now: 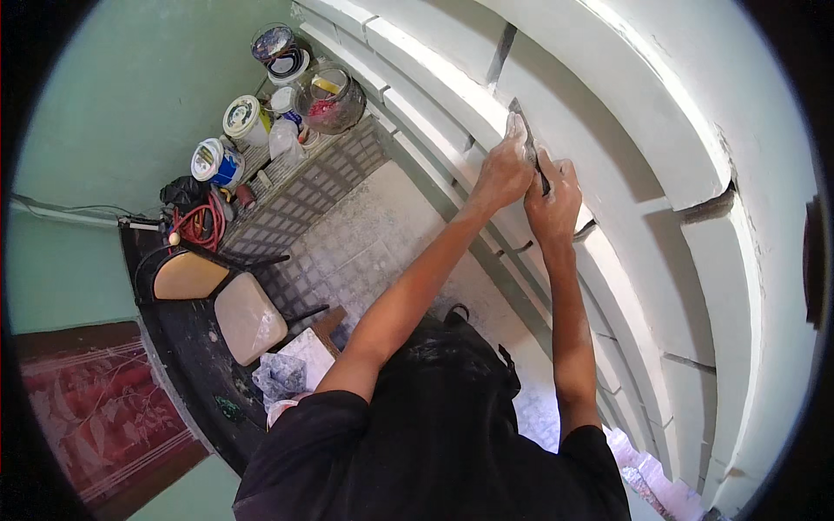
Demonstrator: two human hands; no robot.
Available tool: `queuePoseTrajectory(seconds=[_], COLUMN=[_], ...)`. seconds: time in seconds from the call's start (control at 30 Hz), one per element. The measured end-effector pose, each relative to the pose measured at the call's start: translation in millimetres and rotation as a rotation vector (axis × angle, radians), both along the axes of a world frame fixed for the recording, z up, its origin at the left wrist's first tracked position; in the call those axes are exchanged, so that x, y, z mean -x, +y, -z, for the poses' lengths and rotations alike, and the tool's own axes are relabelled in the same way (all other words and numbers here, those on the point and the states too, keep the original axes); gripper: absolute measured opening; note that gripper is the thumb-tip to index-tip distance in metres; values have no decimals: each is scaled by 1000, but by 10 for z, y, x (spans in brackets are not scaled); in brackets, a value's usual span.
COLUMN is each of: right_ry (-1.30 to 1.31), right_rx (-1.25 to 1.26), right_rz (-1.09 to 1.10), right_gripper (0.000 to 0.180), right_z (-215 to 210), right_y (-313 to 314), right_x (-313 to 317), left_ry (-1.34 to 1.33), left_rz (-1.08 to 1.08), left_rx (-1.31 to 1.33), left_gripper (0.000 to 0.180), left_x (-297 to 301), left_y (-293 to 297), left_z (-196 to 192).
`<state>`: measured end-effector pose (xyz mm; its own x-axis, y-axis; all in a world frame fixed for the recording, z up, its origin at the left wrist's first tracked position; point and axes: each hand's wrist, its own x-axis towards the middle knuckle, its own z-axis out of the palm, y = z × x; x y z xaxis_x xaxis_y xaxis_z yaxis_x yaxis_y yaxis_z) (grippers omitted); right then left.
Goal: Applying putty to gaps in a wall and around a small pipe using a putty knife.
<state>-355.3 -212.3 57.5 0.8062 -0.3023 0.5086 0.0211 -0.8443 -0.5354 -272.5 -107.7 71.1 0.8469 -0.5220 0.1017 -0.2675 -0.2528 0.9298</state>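
Observation:
Both my hands are raised against a white moulded wall [608, 113] with stepped ledges. My right hand [553, 201] grips the handle of a flat putty knife [525, 130], whose dark blade lies against the white surface. My left hand [502, 169] is beside it, its fingers pressing on the blade near the top. Both hands are dusted white. A dark gap [501, 52] in the moulding runs upward just above the blade.
Below on the tiled floor [347, 234] stand several paint buckets and tubs [248, 122], a clear jar [330, 97], a coiled red hose [198, 227] and a chair with a tan seat [248, 314]. A green wall [113, 95] is at left, a red patterned cloth [95, 408] lower left.

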Motion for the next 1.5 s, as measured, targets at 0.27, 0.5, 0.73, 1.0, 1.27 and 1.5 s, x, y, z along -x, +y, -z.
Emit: queuePoseTrajectory(seconds=[0.27, 0.5, 0.73, 1.0, 1.27, 1.5], right_ry=[57, -25, 8, -11, -74, -29], right_rx=[78, -27, 26, -16, 23, -12], right_rz=[30, -31, 26, 17, -16, -23], right_gripper=[38, 35, 37, 36, 37, 39], right_z=[-169, -142, -160, -169, -203, -271], right_y=[159, 126, 129, 132, 99, 2], right_x=[-503, -142, -422, -149, -372, -281], left_ry=[199, -181, -87, -175, -144, -222], left_rz=[-56, -130, -84, -75, -123, -138], left_rx=[72, 35, 72, 8, 138, 67], left_gripper=[43, 58, 52, 62, 54, 63], left_x=[-468, -95, -293, -159, -281, -179], left_y=[50, -45, 35, -24, 30, -83], left_z=[-5, 133, -101, 118, -65, -39])
